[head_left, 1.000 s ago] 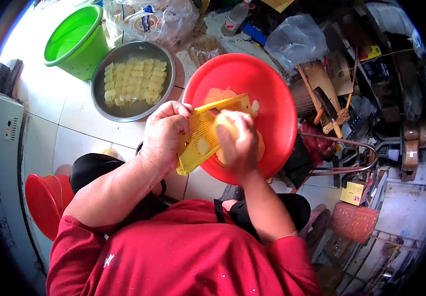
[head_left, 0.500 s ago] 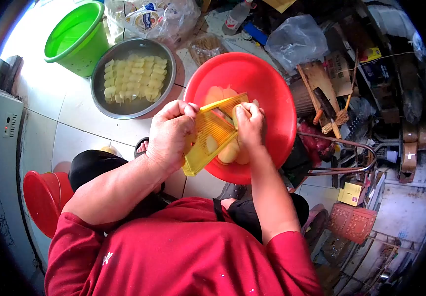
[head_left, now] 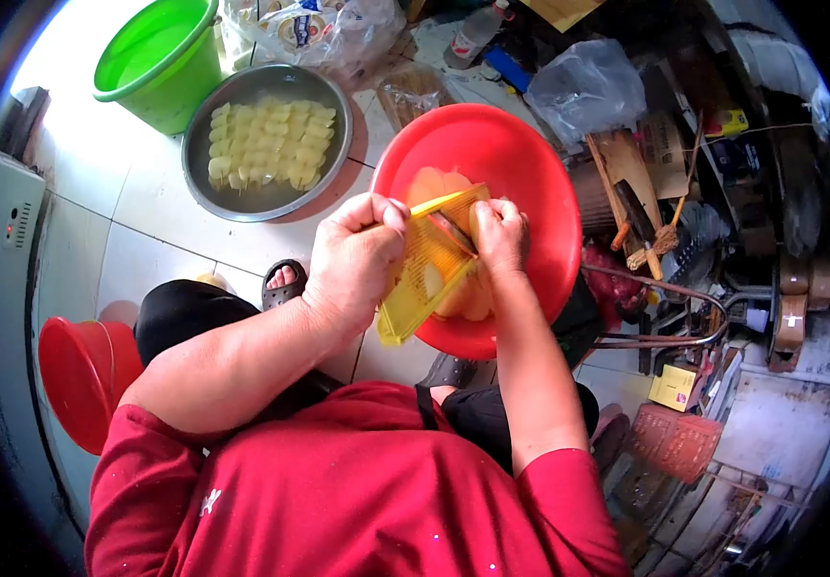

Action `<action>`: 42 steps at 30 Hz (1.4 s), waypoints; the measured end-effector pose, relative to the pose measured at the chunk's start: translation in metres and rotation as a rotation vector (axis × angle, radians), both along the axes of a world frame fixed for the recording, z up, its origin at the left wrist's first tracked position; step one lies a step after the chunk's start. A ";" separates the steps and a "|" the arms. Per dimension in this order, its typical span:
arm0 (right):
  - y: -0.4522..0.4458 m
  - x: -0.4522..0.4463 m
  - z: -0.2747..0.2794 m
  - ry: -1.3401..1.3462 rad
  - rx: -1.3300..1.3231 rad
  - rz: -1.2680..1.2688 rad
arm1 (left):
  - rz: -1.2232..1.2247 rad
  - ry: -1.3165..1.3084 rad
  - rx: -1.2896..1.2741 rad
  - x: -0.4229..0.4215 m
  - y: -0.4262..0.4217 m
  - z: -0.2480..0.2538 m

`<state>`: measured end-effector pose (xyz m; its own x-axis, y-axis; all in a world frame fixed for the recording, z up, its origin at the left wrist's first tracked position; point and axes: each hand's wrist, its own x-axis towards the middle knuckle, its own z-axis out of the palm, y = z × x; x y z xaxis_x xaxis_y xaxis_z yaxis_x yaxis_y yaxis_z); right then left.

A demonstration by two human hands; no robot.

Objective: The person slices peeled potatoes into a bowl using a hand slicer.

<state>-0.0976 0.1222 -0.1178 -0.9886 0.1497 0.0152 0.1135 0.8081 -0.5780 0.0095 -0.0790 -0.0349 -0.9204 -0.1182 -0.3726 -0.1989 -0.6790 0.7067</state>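
My left hand (head_left: 357, 255) is closed round the left edge of a yellow slicer (head_left: 422, 274), which is held tilted over a red basin (head_left: 545, 192). At the slicer's upper right, my right hand (head_left: 502, 236) is closed on a pale yellow piece, likely potato, mostly hidden by the fingers. The slicer's blade slot shows just left of that hand. Pale round slices (head_left: 434, 181) lie in the basin behind and below the slicer.
A metal bowl (head_left: 336, 173) with rows of skewered pale slices stands at the upper left, beside a green bucket (head_left: 170, 101). A red bucket (head_left: 78, 385) is at the left. Plastic bags, a bottle (head_left: 473, 37), boards and a metal frame (head_left: 713, 308) lie beyond the basin and rightward.
My right hand has moved from the slicer's middle to its upper right end, and the piece is now mostly covered by the fingers. The view has shifted slightly.
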 end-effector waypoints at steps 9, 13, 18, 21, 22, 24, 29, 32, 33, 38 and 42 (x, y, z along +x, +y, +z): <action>0.025 0.005 -0.003 -0.202 -0.434 0.048 | 0.004 -0.078 0.048 -0.008 -0.009 0.003; 0.037 0.021 0.014 -0.205 -0.600 0.260 | -0.005 -0.096 0.016 -0.010 -0.010 0.005; 0.042 0.027 0.012 -0.162 -0.581 0.330 | -0.004 -0.086 0.005 -0.011 -0.011 0.005; 0.041 0.028 0.011 -0.064 -0.416 0.328 | -0.003 -0.093 0.015 -0.010 -0.010 0.006; 0.040 0.028 0.012 0.002 -0.271 0.335 | 0.000 -0.086 0.020 -0.010 -0.010 0.005; 0.035 0.028 0.012 0.096 -0.206 0.368 | 0.003 -0.078 0.020 -0.011 -0.010 0.004; 0.024 0.029 0.019 0.117 -0.276 0.344 | 0.006 -0.067 0.009 -0.011 -0.011 0.001; 0.013 0.040 0.029 0.115 -0.262 0.360 | 0.028 -0.085 0.010 -0.012 -0.010 0.002; 0.005 0.049 0.036 0.158 -0.243 0.409 | 0.042 -0.083 0.015 -0.012 -0.010 0.000; -0.032 0.092 0.071 0.252 -0.336 0.602 | 0.059 -0.091 0.054 -0.011 -0.012 -0.007; -0.008 0.064 0.035 0.179 -0.353 0.405 | 0.069 -0.086 0.046 -0.009 -0.011 -0.007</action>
<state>-0.0341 0.1146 -0.0829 -0.9548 -0.2144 0.2059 -0.2902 0.5213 -0.8025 0.0001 -0.0902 -0.0415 -0.8751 -0.1606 -0.4566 -0.2095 -0.7246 0.6565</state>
